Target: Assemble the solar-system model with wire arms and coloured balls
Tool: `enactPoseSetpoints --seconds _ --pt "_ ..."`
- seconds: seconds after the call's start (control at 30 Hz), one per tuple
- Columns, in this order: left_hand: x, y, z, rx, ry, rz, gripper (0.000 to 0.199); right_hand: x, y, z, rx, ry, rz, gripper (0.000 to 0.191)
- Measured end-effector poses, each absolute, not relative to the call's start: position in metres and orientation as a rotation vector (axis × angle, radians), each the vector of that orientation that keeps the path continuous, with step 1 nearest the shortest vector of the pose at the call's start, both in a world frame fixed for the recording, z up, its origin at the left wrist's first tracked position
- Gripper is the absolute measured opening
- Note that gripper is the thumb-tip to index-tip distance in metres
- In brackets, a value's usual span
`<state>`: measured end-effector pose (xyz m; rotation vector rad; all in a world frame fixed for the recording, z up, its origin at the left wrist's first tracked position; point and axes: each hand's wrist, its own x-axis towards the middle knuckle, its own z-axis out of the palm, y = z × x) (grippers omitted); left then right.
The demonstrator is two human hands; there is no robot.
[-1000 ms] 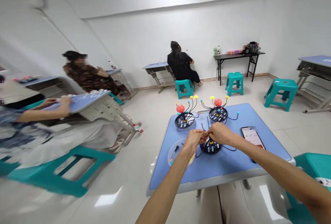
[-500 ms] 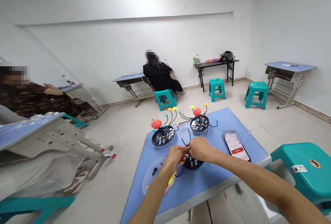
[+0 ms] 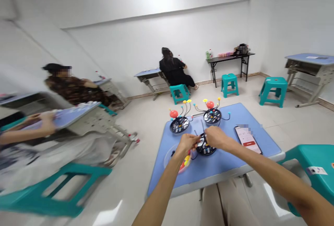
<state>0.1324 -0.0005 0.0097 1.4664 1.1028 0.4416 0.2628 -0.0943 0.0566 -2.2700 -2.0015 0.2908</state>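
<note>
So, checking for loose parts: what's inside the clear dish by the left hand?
Red and yellow pieces and a dark piece lie in the clear dish; the left hand and forearm hide the rest.

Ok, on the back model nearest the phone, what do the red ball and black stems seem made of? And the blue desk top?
The red ball looks like smooth matte plastic or painted foam; it is too small to tell which. The black stems look like thin coated wire, as they hold curved bends. The blue desk top looks like laminate or plastic, flat with a soft sheen.

Head-worn view, angled down forward
</note>
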Motion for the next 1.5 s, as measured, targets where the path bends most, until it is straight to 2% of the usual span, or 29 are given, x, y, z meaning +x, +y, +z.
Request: enactPoseSetpoints --seconds 0.23,0.43,0.73,1.1,1.5 --pt "0.064 0.001 0.027 1.576 1.241 0.741 0.024 0.273 -0.119 0.068 -2.094 -1.978 0.157 0.029" --pt "0.028 -0.013 0.004 1.874 1.455 0.783 0.013 0.245 -0.142 0.063 -1.96 -2.037 0.285 0.024" --pt "0.015 -0.009 -0.017 2.409 1.702 0.577 0.033 0.193 -0.089 0.061 -1.931 -2.305 0.298 0.026" --pt "0.029 -0.004 -0.023 2.681 1.656 0.325 0.033 0.161 -0.019 0.043 -1.977 -2.485 0.245 0.028" --pt "0.021 -0.002 -0.023 2.548 1.543 0.531 0.031 0.153 -0.013 0.026 -1.988 -2.547 0.224 0.025"
